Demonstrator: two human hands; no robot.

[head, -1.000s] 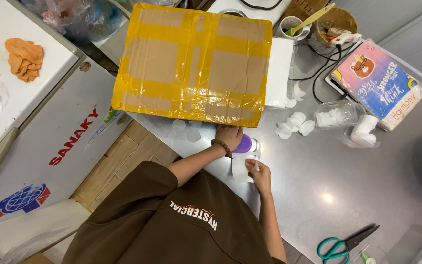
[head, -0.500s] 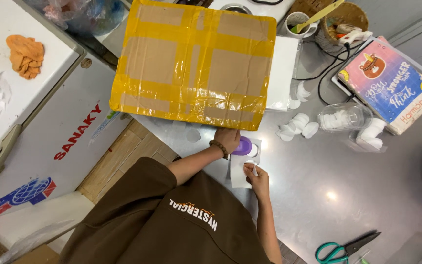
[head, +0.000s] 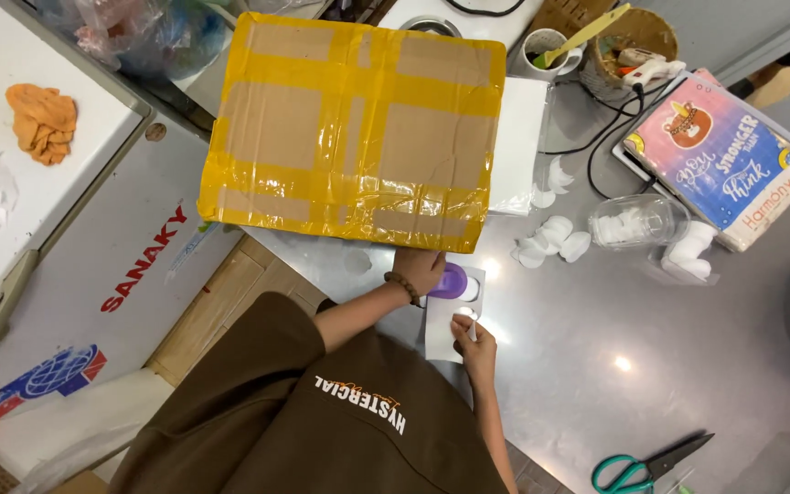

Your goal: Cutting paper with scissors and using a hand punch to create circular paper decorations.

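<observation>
Centrally, on the grey table (head: 596, 384), the left hand (head: 421, 272) closes around a purple object (head: 451, 281) resting on a white card (head: 450, 316); the right hand (head: 474, 337) pinches the card's lower edge, below the tape-wrapped cardboard box (head: 354, 128).

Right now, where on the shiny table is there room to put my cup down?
Bare grey table lies between the right hand, the green-handled scissors and the white pieces. It is crowded up top: the yellow-taped cardboard box, colourful book and clear jar fill it.
</observation>
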